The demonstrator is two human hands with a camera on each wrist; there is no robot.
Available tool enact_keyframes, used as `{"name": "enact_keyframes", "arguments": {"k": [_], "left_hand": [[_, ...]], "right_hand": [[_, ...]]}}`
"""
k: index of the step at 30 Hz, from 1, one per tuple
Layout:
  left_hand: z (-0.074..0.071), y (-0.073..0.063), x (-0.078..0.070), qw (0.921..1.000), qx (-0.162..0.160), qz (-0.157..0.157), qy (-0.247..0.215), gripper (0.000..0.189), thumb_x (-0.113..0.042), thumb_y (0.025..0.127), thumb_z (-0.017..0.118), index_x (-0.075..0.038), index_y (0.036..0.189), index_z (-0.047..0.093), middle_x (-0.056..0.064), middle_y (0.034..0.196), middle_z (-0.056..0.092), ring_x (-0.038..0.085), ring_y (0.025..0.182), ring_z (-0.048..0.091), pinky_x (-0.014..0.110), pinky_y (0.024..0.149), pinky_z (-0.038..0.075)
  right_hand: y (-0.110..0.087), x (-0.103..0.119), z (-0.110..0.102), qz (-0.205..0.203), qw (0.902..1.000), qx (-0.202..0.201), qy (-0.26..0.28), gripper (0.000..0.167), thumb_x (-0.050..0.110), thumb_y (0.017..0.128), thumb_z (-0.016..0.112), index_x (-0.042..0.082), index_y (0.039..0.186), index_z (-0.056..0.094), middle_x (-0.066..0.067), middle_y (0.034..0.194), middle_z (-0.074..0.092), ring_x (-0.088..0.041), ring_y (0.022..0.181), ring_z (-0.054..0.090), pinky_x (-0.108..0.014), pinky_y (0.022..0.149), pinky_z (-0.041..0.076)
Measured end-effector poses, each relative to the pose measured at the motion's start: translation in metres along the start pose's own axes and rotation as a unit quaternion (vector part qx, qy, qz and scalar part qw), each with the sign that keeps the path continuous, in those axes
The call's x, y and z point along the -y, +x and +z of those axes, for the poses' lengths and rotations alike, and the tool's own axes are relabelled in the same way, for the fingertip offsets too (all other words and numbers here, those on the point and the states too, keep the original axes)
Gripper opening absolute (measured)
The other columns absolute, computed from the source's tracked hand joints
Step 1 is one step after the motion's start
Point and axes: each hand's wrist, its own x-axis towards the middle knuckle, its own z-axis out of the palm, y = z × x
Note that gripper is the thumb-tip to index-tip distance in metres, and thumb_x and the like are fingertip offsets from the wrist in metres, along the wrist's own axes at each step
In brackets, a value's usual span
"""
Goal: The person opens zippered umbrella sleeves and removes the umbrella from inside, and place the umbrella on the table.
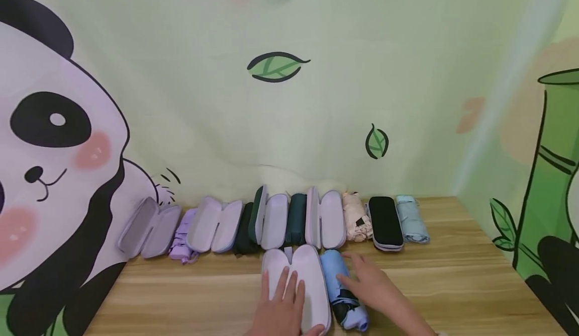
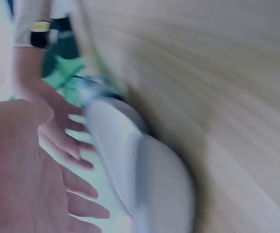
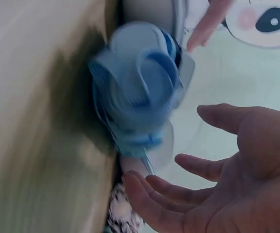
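Observation:
An open glasses case [image 1: 312, 280] with a pale lining lies at the front of the table. Over its left part is my left hand [image 1: 282, 303], fingers straight and spread; whether it touches the lining I cannot tell. Right beside the case lies a blue folded umbrella [image 1: 333, 273] with a dark patch. My right hand [image 1: 371, 283] hovers at the umbrella's right side, fingers spread and not curled round it. In the right wrist view the umbrella's end with its strap [image 3: 135, 87] shows blurred, and the right palm [image 3: 237, 179] holds nothing.
Behind stands a row: open glasses cases [image 1: 214, 225], folded umbrellas in purple [image 1: 182, 235], dark green [image 1: 296, 220], cream [image 1: 356, 218] and light blue [image 1: 412, 220], and a shut black case [image 1: 385, 221]. A printed panda curtain [image 1: 316, 99] hangs behind the wooden table [image 1: 461, 275].

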Motion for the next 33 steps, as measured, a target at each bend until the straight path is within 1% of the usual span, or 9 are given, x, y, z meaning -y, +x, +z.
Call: {"name": "enact_keyframes", "arguments": {"k": [1, 3, 5, 7, 12, 17, 22, 28, 33], "left_hand": [[-0.009, 0.005, -0.009, 0.9983, 0.037, -0.017, -0.042, 0.093, -0.082, 0.092, 0.032, -0.01, 0.148, 0.052, 0.012, 0.156, 0.046, 0.032, 0.149, 0.034, 0.065, 0.115, 0.021], [-0.016, 0.019, -0.025, 0.9911, 0.071, -0.039, -0.106, 0.097, -0.082, 0.091, 0.035, -0.009, 0.154, 0.044, 0.014, 0.16, 0.04, 0.034, 0.15, 0.031, 0.06, 0.118, 0.02], [-0.012, 0.031, -0.037, 0.9832, 0.081, -0.053, -0.154, 0.103, -0.085, 0.088, 0.04, -0.01, 0.158, 0.036, 0.017, 0.162, 0.034, 0.037, 0.15, 0.031, 0.059, 0.118, 0.024], [-0.003, 0.04, -0.046, 0.9777, 0.089, -0.067, -0.178, 0.111, -0.089, 0.082, 0.044, -0.012, 0.161, 0.03, 0.019, 0.164, 0.028, 0.039, 0.15, 0.029, 0.059, 0.117, 0.027], [0.018, 0.049, -0.056, 0.9735, 0.096, -0.072, -0.195, 0.119, -0.091, 0.076, 0.052, -0.017, 0.164, 0.021, 0.02, 0.168, 0.011, 0.039, 0.152, 0.024, 0.056, 0.114, 0.033], [0.029, 0.048, -0.061, 0.9685, 0.085, -0.05, -0.229, 0.112, -0.084, 0.084, 0.049, -0.014, 0.164, 0.014, 0.022, 0.168, 0.004, 0.041, 0.152, 0.019, 0.058, 0.113, 0.033], [0.038, 0.046, -0.063, 0.9691, 0.096, -0.036, -0.224, 0.103, -0.08, 0.09, 0.043, -0.018, 0.165, 0.011, 0.019, 0.169, 0.002, 0.039, 0.154, 0.016, 0.059, 0.116, 0.028], [0.04, 0.048, -0.073, 0.9697, 0.116, -0.027, -0.214, 0.101, -0.08, 0.088, 0.045, -0.026, 0.165, 0.007, 0.013, 0.17, 0.001, 0.034, 0.155, 0.016, 0.056, 0.118, 0.026], [0.042, 0.049, -0.092, 0.9755, 0.131, -0.05, -0.169, 0.103, -0.086, 0.083, 0.047, -0.035, 0.164, 0.009, 0.007, 0.171, 0.007, 0.027, 0.154, 0.021, 0.051, 0.118, 0.029]], "right_hand": [[-0.002, -0.001, -0.005, -0.009, 0.9998, -0.018, -0.001, 0.057, 0.031, 0.096, 0.07, 0.003, 0.143, 0.052, -0.025, 0.14, 0.053, -0.044, 0.124, 0.056, -0.062, 0.099, 0.045], [-0.004, -0.005, -0.015, -0.016, 0.9991, -0.039, 0.001, 0.055, 0.03, 0.097, 0.07, 0.003, 0.142, 0.053, -0.024, 0.138, 0.054, -0.042, 0.118, 0.06, -0.06, 0.095, 0.048], [-0.006, -0.009, -0.021, -0.019, 0.9986, -0.049, 0.007, 0.054, 0.029, 0.098, 0.069, 0.002, 0.142, 0.052, -0.024, 0.138, 0.054, -0.04, 0.113, 0.063, -0.057, 0.093, 0.05], [-0.008, -0.013, -0.025, -0.014, 0.9986, -0.05, 0.01, 0.055, 0.029, 0.098, 0.069, 0.001, 0.142, 0.052, -0.025, 0.137, 0.055, -0.038, 0.11, 0.065, -0.055, 0.09, 0.052], [-0.012, -0.025, -0.03, -0.003, 0.9989, -0.047, -0.006, 0.056, 0.027, 0.097, 0.069, -0.002, 0.142, 0.051, -0.026, 0.136, 0.055, -0.035, 0.104, 0.065, -0.054, 0.087, 0.053], [-0.016, -0.039, -0.032, -0.019, 0.9981, -0.055, -0.019, 0.046, 0.015, 0.095, 0.07, -0.002, 0.136, 0.057, -0.022, 0.127, 0.061, -0.032, 0.098, 0.067, -0.05, 0.084, 0.055], [-0.02, -0.047, -0.031, -0.03, 0.9975, -0.058, -0.026, 0.038, 0.008, 0.093, 0.07, 0.0, 0.129, 0.062, -0.014, 0.113, 0.067, -0.021, 0.085, 0.068, -0.042, 0.076, 0.056], [-0.022, -0.048, -0.038, -0.052, 0.9928, -0.088, -0.062, 0.037, 0.008, 0.093, 0.07, 0.002, 0.128, 0.064, -0.016, 0.118, 0.068, -0.028, 0.093, 0.069, -0.047, 0.079, 0.056], [-0.024, -0.051, -0.048, -0.057, 0.9908, -0.088, -0.085, 0.035, 0.01, 0.094, 0.069, 0.002, 0.127, 0.064, -0.018, 0.124, 0.066, -0.034, 0.101, 0.068, -0.051, 0.083, 0.055]]}}
